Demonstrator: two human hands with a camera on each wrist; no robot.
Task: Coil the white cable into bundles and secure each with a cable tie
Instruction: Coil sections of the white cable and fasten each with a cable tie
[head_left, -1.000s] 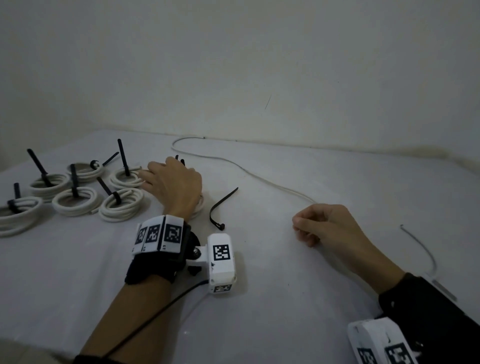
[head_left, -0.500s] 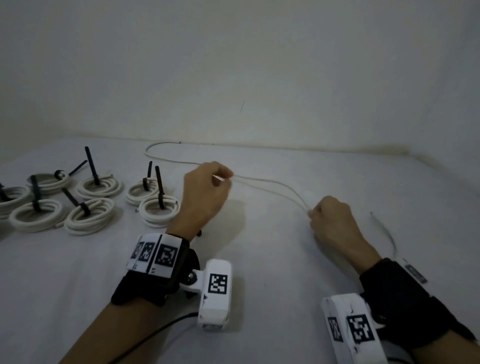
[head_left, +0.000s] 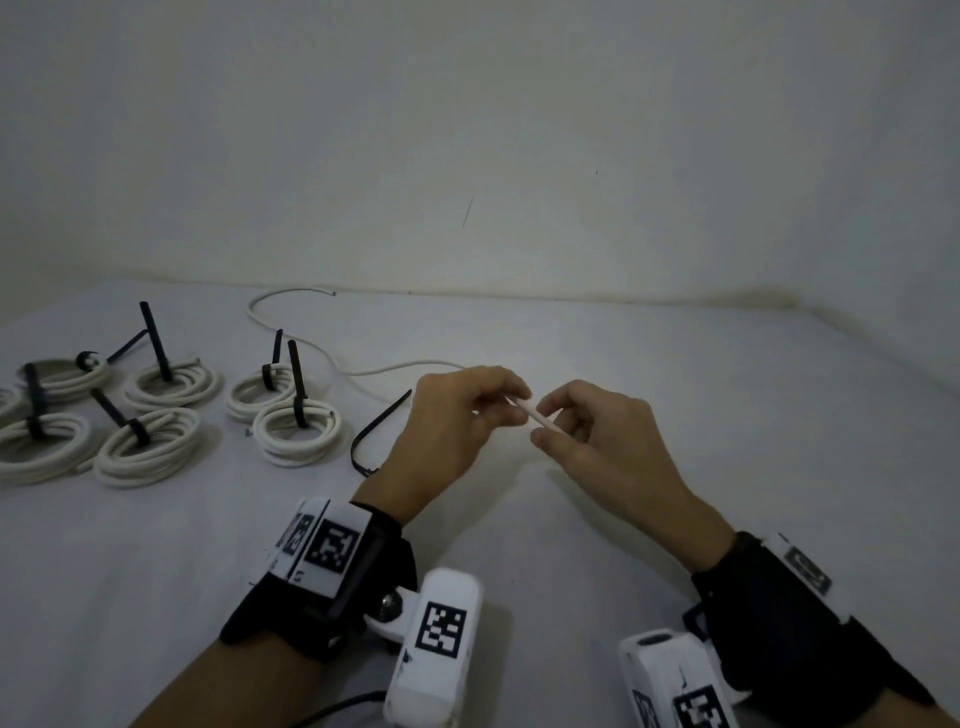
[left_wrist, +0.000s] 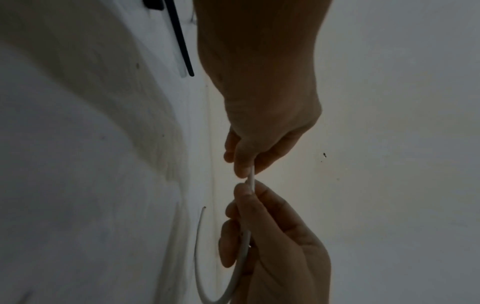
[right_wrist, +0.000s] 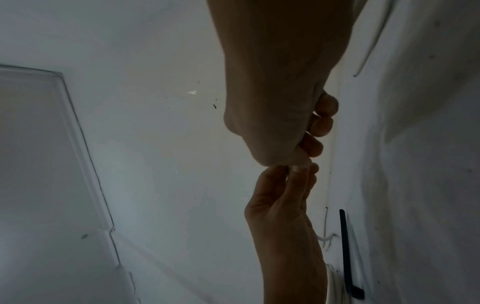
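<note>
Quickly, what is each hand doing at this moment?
Left hand: pinches the white cable.
Right hand: pinches the same cable, right beside the left.

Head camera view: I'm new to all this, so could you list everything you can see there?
coiled bundles: seven, white, each with a black tie, on the table's left; the leftmost is cut off by the frame edge
loose cable: one, white, running from the far edge to the hands
spare cable tie: one, black, lying just left of the left hand
table: one, white surface
wall: pale, behind the table
wrist cameras: two, white with black-and-white markers, on black wrist straps
left hand: pinching the cable
right hand: pinching the cable close beside it
</note>
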